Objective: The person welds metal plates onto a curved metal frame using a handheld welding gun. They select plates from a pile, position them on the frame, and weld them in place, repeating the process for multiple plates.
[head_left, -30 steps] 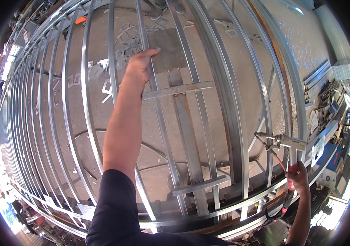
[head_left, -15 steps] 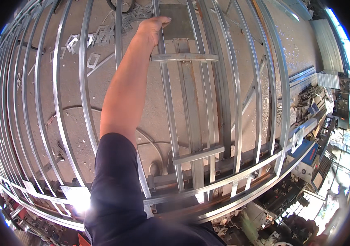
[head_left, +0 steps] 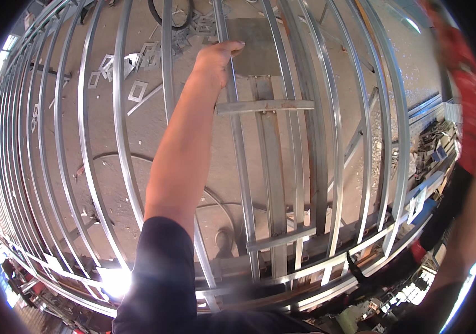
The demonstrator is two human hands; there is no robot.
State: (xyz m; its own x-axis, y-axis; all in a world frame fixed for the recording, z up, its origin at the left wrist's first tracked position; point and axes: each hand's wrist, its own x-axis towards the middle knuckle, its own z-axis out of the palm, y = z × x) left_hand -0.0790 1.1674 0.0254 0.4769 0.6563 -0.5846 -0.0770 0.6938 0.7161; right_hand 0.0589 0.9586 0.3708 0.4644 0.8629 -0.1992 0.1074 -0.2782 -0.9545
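Note:
My left hand (head_left: 216,60) is closed round a long, shiny square metal tube (head_left: 239,150) near its far part, thumb lying out to the right. Its other fingers are mostly hidden. Just right of the hand, a flat grey sheet-metal plate (head_left: 254,58) shows beneath the tubes. A short crossbar (head_left: 265,106) lies over several tubes just nearer than the hand, and a second short bar (head_left: 281,238) crosses lower down. At the right edge rises a blurred bare forearm (head_left: 460,242), apparently my right arm; its hand is too smeared to make out.
Many parallel tubes form a wide frame, with a near rail (head_left: 304,274) across them. Square metal offcuts (head_left: 137,91) and a hose (head_left: 218,203) lie on the floor below. A blurred red shape (head_left: 469,106), perhaps another person's clothing, fills the right side near a scrap pile (head_left: 435,146).
The tubes and floor have shifted down and slightly right in view. My left hand stays on the same tube. A blurred red and black shape and a forearm have come in at the right.

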